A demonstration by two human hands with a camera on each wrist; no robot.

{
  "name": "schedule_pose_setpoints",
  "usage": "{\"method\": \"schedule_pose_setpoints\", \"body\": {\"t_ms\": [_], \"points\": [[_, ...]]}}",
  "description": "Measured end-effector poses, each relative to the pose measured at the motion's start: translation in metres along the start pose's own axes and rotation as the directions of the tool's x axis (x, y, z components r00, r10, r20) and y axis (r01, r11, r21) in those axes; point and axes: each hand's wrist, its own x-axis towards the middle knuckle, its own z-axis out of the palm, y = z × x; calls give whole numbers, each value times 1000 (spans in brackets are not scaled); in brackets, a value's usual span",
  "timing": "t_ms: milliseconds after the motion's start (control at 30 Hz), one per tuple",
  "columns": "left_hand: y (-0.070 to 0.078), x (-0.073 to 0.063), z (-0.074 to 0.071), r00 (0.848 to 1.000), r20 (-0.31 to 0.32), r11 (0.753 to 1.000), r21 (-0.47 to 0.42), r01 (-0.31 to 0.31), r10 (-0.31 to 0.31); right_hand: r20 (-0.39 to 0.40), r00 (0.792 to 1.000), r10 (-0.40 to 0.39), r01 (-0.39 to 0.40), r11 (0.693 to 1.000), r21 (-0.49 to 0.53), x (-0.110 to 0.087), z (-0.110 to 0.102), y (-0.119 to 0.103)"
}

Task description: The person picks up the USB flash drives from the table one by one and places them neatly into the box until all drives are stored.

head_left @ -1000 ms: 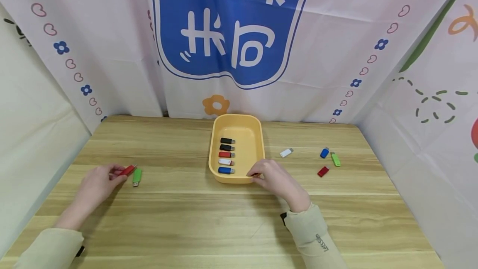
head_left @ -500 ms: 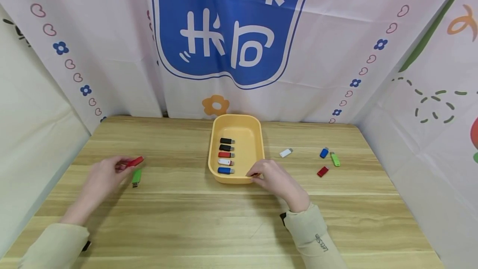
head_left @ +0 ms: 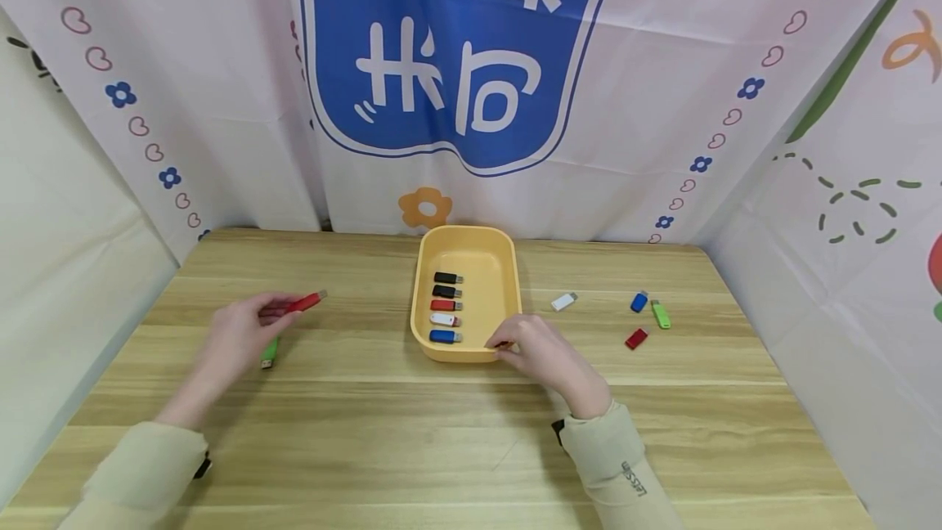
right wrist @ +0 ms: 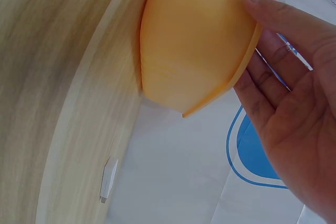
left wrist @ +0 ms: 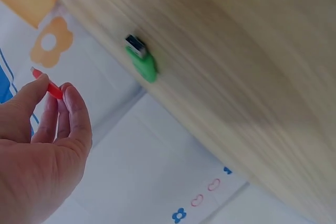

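My left hand [head_left: 239,334] pinches a red USB stick [head_left: 306,302] between thumb and fingertips, its metal plug pointing away to the right. In the left wrist view the same stick [left wrist: 51,87] shows between thumb and fingers. Below that hand a green USB stick [head_left: 269,352] lies on the table, partly hidden by it. With my right hand [head_left: 548,358] I grip the near right corner of a yellow tray [head_left: 425,268]. The right wrist view has the thumb outside the tray wall [right wrist: 199,35] and the fingers behind the rim. Inside, several USB sticks lie in a column along the left: black [head_left: 445,277], black, red, white and blue [head_left: 444,336].
Right of the tray lie a white USB stick [head_left: 563,301], a blue one [head_left: 639,301], a green one [head_left: 661,314] and a red one [head_left: 636,339]. The wooden table [head_left: 368,448] ends at a printed cloth [head_left: 250,162] behind and at the sides.
My left hand has lifted the red USB stick and carried it right and away from me, past the green one. The right hand and tray have stayed in place.
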Motion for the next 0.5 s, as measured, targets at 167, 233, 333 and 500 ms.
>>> {"method": "schedule_pose_setpoints", "body": {"t_ms": [167, 233, 333, 500], "points": [[12, 5, 2, 1000, 10, 999, -33, -16, 16, 1, 1000, 2, -2, 1000, -2, 0, 0, 0], [17, 8, 3, 1000, 11, 998, -52, -27, 28, 1, 1000, 4, -4, 1000, -2, 0, 0, 0], [24, 13, 7, 999, 6, 997, -64, -49, 50, 1, 1000, 8, -8, 1000, -1, 0, 0, 0], [35, 20, 14, 998, -1, 997, -47, -67, 67, 2, 1000, 7, -7, 1000, -4, 0, 0, 0]]}}
